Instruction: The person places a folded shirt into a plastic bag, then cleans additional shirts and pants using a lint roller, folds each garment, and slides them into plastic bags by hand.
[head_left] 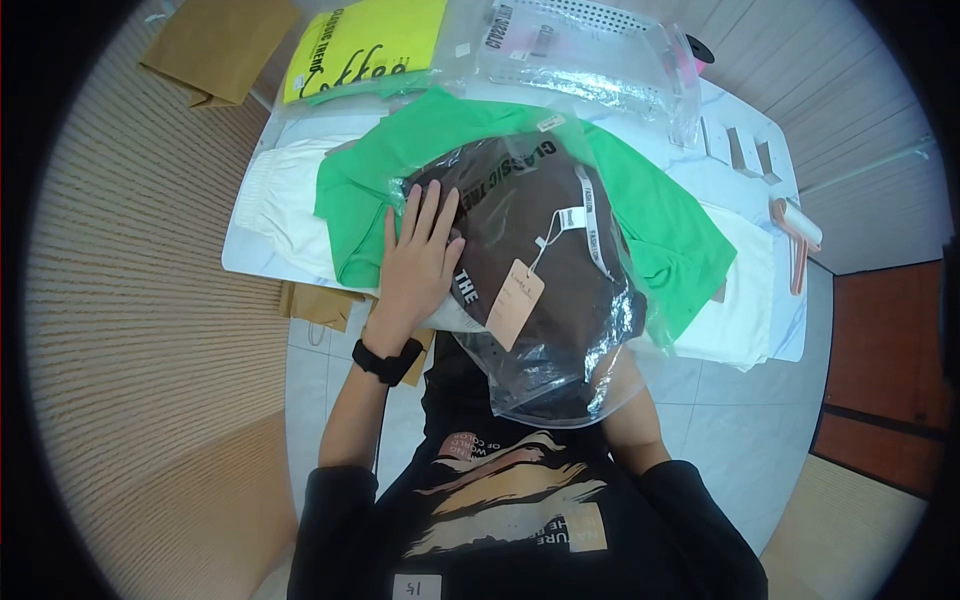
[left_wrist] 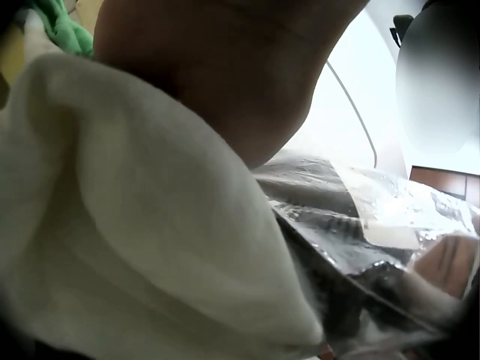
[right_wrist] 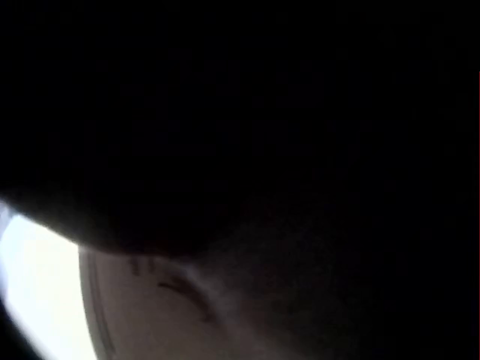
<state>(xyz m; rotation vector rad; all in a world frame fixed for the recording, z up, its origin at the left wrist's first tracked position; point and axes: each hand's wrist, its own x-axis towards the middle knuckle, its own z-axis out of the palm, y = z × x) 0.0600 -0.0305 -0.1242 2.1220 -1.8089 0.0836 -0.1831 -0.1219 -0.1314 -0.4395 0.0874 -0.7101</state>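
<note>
A dark brown garment (head_left: 520, 220) lies folded in a clear plastic bag (head_left: 545, 395) with black lettering, bulging over the table's near edge. My left hand (head_left: 420, 255) rests flat on its left side, fingers straight and slightly spread. The right hand (head_left: 613, 368) is at the bag's lower right corner, mostly hidden by plastic and cloth; its fingers cannot be seen. A cardboard tag (head_left: 515, 305) hangs on a cord from the collar. Beneath the bag spreads a green garment (head_left: 350, 215). Off-white cloth (left_wrist: 172, 210) fills much of the left wrist view. The right wrist view is mostly dark.
White garments (head_left: 290, 205) lie at both sides of the table. At the back are a yellow packaged garment (head_left: 365, 45) and a perforated tray (head_left: 590, 50) under plastic. Small white holders (head_left: 743, 152) and a lint roller (head_left: 797, 225) sit at right. A paper bag (head_left: 220, 45) stands back left.
</note>
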